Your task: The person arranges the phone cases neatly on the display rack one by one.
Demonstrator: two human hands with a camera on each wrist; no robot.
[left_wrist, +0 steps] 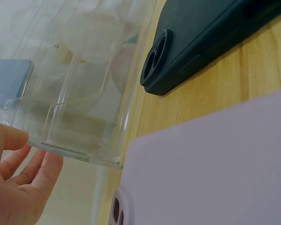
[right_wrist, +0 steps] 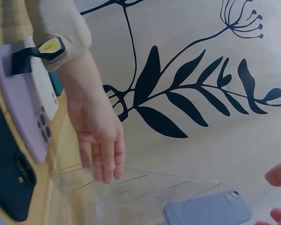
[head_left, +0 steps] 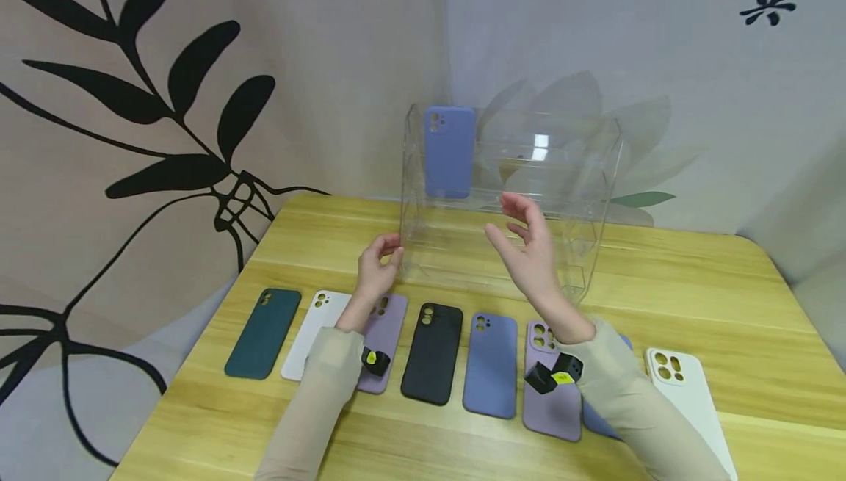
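Note:
A clear stepped display rack [head_left: 509,246] stands at the back of the table. One blue phone case [head_left: 449,152] leans upright on its upper left tier. The left hand [head_left: 379,266] is at the rack's left side; the left wrist view shows its thumb [left_wrist: 14,138] and fingers [left_wrist: 49,168] on either side of the clear edge, holding it. In front of the rack the right hand [head_left: 532,257] hovers with nothing in it, thumb and fingers apart and loosely bent. Below lies a row of phone cases, including a black case [head_left: 432,354] and a blue case [head_left: 490,365].
The row also has a dark green case [head_left: 263,334], a white case [head_left: 313,330], two purple cases [head_left: 390,327] and a white case [head_left: 687,400] at the right end. Behind the table hangs a pale curtain [head_left: 344,62] with leaf prints.

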